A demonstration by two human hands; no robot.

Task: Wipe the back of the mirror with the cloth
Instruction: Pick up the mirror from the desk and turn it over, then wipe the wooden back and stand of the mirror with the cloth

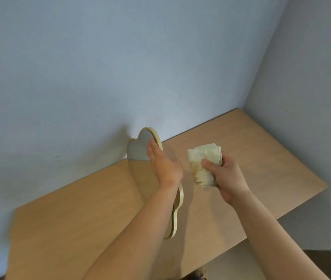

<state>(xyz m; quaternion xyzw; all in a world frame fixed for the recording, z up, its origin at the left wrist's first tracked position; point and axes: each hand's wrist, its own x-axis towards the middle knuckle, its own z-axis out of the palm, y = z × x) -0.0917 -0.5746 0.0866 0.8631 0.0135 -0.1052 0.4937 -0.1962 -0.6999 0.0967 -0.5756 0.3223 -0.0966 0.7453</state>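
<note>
A wavy-edged mirror [140, 148] with a pale wooden rim stands on edge on the wooden table [79, 215], its glass face turned left and reflecting the wall and tabletop. My left hand [163, 164] lies flat against the mirror's upper part, fingers straight, holding it upright. The mirror's back faces right and is seen only edge-on. My right hand [226, 178] grips a bunched cream cloth [203, 162] with brownish stains, held just to the right of the mirror, apart from it.
A light blue wall rises directly behind the table and another closes the right side, forming a corner at the back right. The table's front edge runs diagonally at the lower right, with floor below it.
</note>
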